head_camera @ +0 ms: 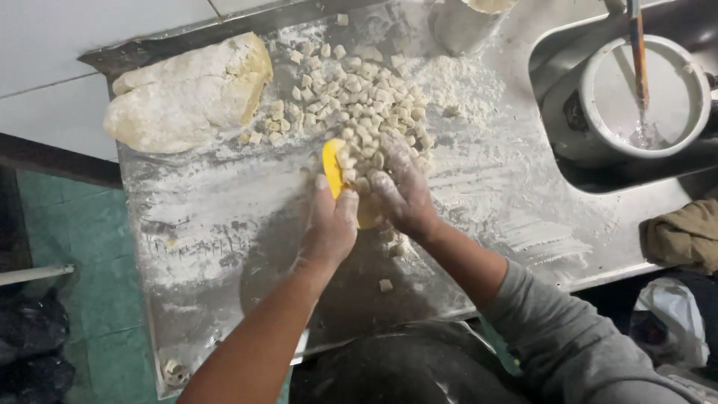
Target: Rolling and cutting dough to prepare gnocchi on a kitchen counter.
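Gripping one yellow scraper [330, 169], left hand [329, 224]; right hand [402, 191] spread over dough pieces [366, 97]; one dough slab [187, 93].

Both floury hands [366, 206] on yellow scraper [331, 166], scooping dough pieces [366, 101]; dough lump [191, 93] left.

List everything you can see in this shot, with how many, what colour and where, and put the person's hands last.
Steel counter: one, grey, floured, centre.
Dough mass: one, pale yellow, back left.
Dough pieces: many, pale, heaped at centre back.
Yellow scraper: one, between the hands.
Metal cup: one, top edge.
Sink: one, steel, right.
Pot: one, grey-white, in the sink under running water.
Cloth: one, brown, right edge.
Left hand: floured, on the scraper.
Right hand: floured, gathering pieces.
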